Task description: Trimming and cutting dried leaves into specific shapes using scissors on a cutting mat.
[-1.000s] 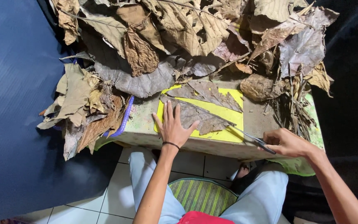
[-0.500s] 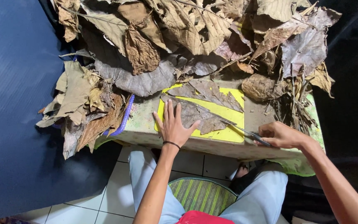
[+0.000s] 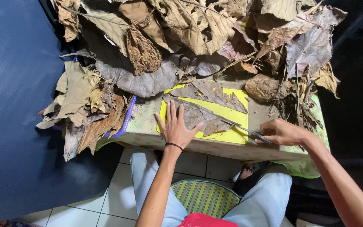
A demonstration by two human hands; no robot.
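Beyond both my hands, a heap of dried brown leaves [image 3: 181, 38] covers the far surface [image 3: 143, 126]. Directly under my hands lies the yellow cutting mat [image 3: 232, 110]. On it, the grey-brown leaf [image 3: 200, 115] sits beneath my left hand [image 3: 175, 126], which presses flat, fingers spread, gripping nothing. My right hand [image 3: 283, 132] has moved inward over the last second, closed around the scissors [image 3: 244, 130]; their tips now reach the leaf's right edge, apparently slightly parted. Cutting looks underway.
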